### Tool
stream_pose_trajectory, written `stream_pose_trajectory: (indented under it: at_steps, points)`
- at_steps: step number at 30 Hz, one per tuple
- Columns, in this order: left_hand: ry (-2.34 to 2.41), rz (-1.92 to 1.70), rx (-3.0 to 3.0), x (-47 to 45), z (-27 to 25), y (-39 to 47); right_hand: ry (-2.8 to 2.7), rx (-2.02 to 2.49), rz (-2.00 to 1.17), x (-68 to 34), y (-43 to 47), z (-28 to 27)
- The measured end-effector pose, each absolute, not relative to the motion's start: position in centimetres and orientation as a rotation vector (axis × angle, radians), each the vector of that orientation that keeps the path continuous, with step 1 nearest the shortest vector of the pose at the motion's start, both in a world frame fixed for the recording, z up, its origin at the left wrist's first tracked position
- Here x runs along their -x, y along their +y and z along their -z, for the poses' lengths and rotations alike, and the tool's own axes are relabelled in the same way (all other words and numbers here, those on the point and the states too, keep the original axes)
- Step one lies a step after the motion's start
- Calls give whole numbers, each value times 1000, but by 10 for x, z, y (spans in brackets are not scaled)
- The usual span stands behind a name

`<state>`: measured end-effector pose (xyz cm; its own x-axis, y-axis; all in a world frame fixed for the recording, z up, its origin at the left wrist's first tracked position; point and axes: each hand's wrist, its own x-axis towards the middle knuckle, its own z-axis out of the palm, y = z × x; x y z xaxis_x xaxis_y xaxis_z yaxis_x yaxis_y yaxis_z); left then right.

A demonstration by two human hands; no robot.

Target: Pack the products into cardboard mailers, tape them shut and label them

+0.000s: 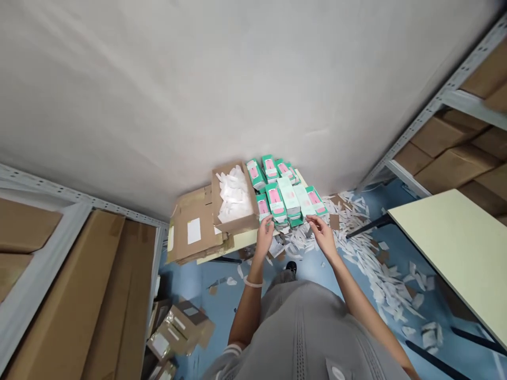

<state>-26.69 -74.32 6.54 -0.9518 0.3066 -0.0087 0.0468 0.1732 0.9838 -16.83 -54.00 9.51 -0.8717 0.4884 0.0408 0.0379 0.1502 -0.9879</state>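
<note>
Poised now at the near edge of the green boxes [276, 199], stacked on the pale table [246, 241] just beside the carton [240, 226] of white strips [234, 192], with left hand [266, 230] loosely curled and right hand [322, 233] half open, gripping nothing visible. Looks like sorting or squaring the boxes, at a guess; calls next, most likely, for closing on one without tipping its neighbours. Can't tell touching from just apart at either hand, can't see the lower boxes behind the front ones, can't read their print.
</note>
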Motion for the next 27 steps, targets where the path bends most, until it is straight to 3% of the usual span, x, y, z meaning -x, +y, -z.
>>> stream_pose_trajectory:
  at_steps: [13, 18, 27]
  points:
    - [2166, -1871, 106, 330, -27, -699, -2404, 440, -1571, 249, -555, -62]
    - [2147, -1816, 193, 340, -19, -689, -2648, 697, -1405, 267, -572, -38]
    - [2052, -1974, 201, 327, -8, -694, -2597, 591, -1653, 275, -583, -31]
